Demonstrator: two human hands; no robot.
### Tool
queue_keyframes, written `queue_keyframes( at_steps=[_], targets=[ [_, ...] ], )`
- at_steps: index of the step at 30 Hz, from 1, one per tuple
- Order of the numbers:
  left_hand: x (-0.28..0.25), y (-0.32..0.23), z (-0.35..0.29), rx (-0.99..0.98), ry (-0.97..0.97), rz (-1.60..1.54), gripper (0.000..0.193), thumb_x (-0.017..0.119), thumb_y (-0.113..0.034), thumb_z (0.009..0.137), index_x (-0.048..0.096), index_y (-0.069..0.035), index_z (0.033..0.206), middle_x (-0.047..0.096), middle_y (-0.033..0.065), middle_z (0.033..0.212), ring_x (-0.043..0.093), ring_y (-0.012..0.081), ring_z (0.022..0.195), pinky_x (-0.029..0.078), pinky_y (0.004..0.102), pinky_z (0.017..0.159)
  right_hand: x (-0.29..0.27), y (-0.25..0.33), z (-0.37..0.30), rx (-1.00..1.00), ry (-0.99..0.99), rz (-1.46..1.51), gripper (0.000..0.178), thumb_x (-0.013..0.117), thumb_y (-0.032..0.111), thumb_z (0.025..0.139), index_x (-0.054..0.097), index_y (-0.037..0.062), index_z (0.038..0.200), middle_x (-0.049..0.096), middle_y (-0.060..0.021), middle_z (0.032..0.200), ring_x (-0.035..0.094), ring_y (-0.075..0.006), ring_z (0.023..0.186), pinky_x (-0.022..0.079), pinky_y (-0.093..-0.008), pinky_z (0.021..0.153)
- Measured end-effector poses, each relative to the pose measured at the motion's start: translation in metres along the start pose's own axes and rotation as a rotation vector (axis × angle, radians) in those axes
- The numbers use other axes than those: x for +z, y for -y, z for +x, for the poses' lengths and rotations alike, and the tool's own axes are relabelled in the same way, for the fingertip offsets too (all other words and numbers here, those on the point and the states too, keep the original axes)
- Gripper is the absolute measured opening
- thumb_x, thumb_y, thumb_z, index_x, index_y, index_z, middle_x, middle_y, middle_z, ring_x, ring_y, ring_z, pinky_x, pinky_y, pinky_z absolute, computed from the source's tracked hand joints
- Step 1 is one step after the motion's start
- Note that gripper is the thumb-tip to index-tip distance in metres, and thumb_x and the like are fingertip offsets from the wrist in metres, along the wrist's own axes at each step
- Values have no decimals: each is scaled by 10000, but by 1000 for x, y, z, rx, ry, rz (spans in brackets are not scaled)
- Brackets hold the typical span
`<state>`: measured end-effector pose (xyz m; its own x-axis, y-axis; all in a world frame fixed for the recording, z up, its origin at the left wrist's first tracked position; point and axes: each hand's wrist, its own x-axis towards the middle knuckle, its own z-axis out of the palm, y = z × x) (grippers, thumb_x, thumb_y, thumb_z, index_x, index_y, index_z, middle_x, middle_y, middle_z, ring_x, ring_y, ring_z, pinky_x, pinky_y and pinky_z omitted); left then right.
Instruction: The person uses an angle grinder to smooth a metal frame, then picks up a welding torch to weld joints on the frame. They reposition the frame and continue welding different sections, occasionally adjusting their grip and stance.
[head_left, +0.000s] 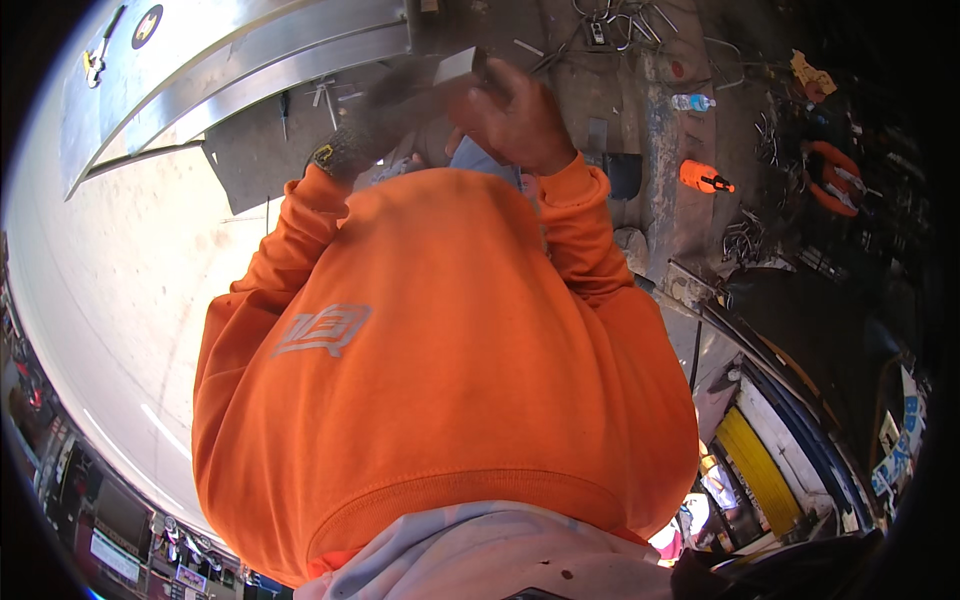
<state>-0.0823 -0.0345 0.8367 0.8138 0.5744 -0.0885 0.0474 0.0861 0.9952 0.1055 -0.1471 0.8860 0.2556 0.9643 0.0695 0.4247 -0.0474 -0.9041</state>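
Both my hands are raised in front of me, above the orange sweatshirt that fills the middle of the view. My right hand (520, 122) is bare, with its fingers bent against a small grey rectangular block-like piece (460, 67), seen partly from its end. My left hand (385, 112) seems to wear a dark glove with a yellow-marked cuff and is smeared by motion beside that piece. Its fingers cannot be made out. Whether the left hand also grips the piece is unclear. Below the hands, a bit of blue cloth (480, 157) shows.
A long shiny metal panel (270, 55) lies at the far left, bearing a hammer (95, 65) and a dark disc (147, 27). To the right are a water bottle (692, 102), an orange bottle (705, 177), an orange coil (833, 178) and several metal clamps (620, 25).
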Motion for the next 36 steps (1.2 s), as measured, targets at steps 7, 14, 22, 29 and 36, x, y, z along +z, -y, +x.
queue_keyframes(
  at_steps=[7,14,22,29,36],
  targets=[
    [17,-7,-7,-246,-94,-277,530,665,-261,996,541,-54,1468,619,140,1329,641,225,1128,541,336,933,-24,9,-7,354,153,410,285,645,164,992,664,-46,1185,725,-128,970,703,-178,837,587,-355,760],
    [5,24,-22,107,87,-251,528,726,-28,895,584,-41,1403,665,134,1255,661,241,1082,551,334,912,2,2,-15,46,106,407,460,746,129,944,585,-40,1341,691,-140,1168,690,-168,1028,576,-293,886],
    [-23,53,-3,263,41,122,297,692,-56,924,631,-24,1213,705,100,1082,667,247,941,557,340,844,27,5,-5,9,-151,375,308,729,61,929,631,-41,1202,734,-111,1045,709,-141,918,586,-287,801],
    [-7,33,-9,-181,9,-787,394,643,-204,978,549,-47,1327,651,101,1223,627,267,1076,511,370,957,38,-3,1,-7,-397,420,171,674,20,935,634,-38,1091,739,-129,1038,697,-122,852,581,-274,776],
    [-19,17,-7,137,72,147,604,650,-269,1007,458,2,1512,607,128,1408,603,242,1236,485,381,1055,41,-27,3,-9,-416,545,234,646,7,926,636,-41,1155,730,-160,1094,721,-178,914,587,-291,820]
  ],
)
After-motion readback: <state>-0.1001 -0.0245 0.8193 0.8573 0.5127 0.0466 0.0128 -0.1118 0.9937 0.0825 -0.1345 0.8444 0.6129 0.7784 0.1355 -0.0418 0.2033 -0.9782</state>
